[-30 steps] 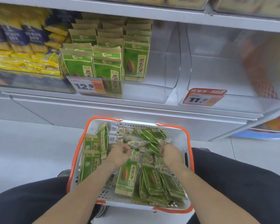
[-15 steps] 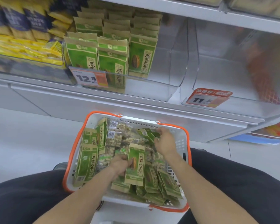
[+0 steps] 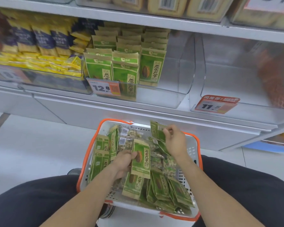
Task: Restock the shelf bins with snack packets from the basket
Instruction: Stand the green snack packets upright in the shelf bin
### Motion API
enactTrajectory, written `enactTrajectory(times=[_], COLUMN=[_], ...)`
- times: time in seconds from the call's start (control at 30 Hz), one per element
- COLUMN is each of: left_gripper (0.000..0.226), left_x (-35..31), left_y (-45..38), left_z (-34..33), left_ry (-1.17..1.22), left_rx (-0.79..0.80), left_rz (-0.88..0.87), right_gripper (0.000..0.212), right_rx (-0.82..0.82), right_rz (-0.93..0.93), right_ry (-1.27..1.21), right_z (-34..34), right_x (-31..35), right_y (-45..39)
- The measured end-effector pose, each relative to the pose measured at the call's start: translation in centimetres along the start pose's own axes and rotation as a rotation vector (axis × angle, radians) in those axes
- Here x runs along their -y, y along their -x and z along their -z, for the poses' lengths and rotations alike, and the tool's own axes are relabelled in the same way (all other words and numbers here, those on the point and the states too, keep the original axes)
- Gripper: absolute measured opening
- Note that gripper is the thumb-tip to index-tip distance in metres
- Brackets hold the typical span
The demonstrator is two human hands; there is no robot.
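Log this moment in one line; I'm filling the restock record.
left hand: holds green packet | right hand: pinches green packet | both over basket

The snack packets (image 3: 141,158) looked like matt kraft paper, the basket (image 3: 191,147) perforated white plastic, the bins (image 3: 184,76) clear glossy plastic, the shelf (image 3: 138,115) smooth painted metal.

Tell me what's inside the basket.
The basket holds green packets and clear nut bags. Packets and both hands hide its bottom.

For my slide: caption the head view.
Each hand, left and right, lifts a green packet from the basket.
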State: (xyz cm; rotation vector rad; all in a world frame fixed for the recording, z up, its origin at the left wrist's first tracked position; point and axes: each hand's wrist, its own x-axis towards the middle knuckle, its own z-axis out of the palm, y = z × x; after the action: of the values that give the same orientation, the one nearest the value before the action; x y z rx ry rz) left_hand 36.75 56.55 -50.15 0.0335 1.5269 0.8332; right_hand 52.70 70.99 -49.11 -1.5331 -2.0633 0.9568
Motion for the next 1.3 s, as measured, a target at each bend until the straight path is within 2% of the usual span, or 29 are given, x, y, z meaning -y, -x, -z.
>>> enactTrajectory(times=[0.07,0.17,0.33,0.43,0.5,0.6,0.67,0.73,0.77,0.83,0.87,0.93,0.97,1.03,1.17,1.23,1.3], left_gripper=[0.030,0.034,0.043,0.047,0.053,0.074,0.072,0.073,0.073,0.066,0.064,0.064,0.060,0.053,0.049,0.050,0.053], left_x=[-1.2,-2.9,-4.8,-5.1,-5.3,-6.5,-8.0,-9.7,-10.6,-12.0,-12.4,-13.2,-13.4,-14.0,-15.3,-16.1,-16.5], left_y=[1.0,2.6,4.4,5.1,5.5,6.6,7.7,9.1,9.7,11.2,11.9,13.1,13.5,13.9,13.0,11.9,10.7], left_z=[-0.4,-0.7,-0.5,-0.3,-0.2,0.0,0.1,0.3,0.4,0.5,0.5,0.3,0.2,0.3,2.0,3.3,4.4], left_ry=[0.037,0.112,0.258,0.193,0.144,0.050,-0.065,-0.145,-0.171,-0.205,-0.221,-0.291,-0.351,-0.527,-0.719,-0.825,-0.923], left_rx=[0.071,0.152,0.203,0.252,0.210,0.097,0.070,0.136,0.186,0.292,0.338,0.384,0.369,0.213,-0.338,-0.539,-0.616], left_rz=[-0.047,-0.112,-0.236,-0.218,-0.219,-0.335,-0.455,-0.533,-0.559,-0.599,-0.613,-0.668,-0.725,-0.921,-1.294,-1.367,-1.380], right_gripper=[0.010,0.008,0.013,0.010,0.007,0.015,0.027,0.039,0.053,0.090,0.099,0.091,0.082,0.069,0.056,0.055,0.055], right_rx=[0.017,0.170,0.281,0.345,0.408,0.462,0.359,0.193,0.167,0.272,0.355,0.457,0.447,0.353,-0.004,-0.135,-0.148], right_rz=[0.122,0.228,0.400,0.525,0.577,0.461,0.356,0.236,0.170,0.082,0.088,0.188,0.237,0.320,0.683,0.724,0.676], right_ry=[-0.093,-0.124,0.001,0.054,0.089,0.051,-0.078,-0.234,-0.286,-0.353,-0.402,-0.517,-0.541,-0.507,-0.239,-0.242,-0.249], right_z=[1.4,2.7,3.3,3.4,3.7,5.4,6.9,8.4,9.1,10.3,10.6,11.1,11.2,11.8,13.4,13.9,13.6], right_x=[1.3,1.8,1.4,2.5,3.7,5.8,7.6,9.1,9.7,10.5,10.9,12.0,12.6,14.1,16.8,17.4,17.6], right_y=[1.4,3.6,5.6,6.4,6.8,7.1,6.9,6.2,5.7,4.6,4.3,3.7,3.3,2.5,-0.5,-2.5,-4.5])
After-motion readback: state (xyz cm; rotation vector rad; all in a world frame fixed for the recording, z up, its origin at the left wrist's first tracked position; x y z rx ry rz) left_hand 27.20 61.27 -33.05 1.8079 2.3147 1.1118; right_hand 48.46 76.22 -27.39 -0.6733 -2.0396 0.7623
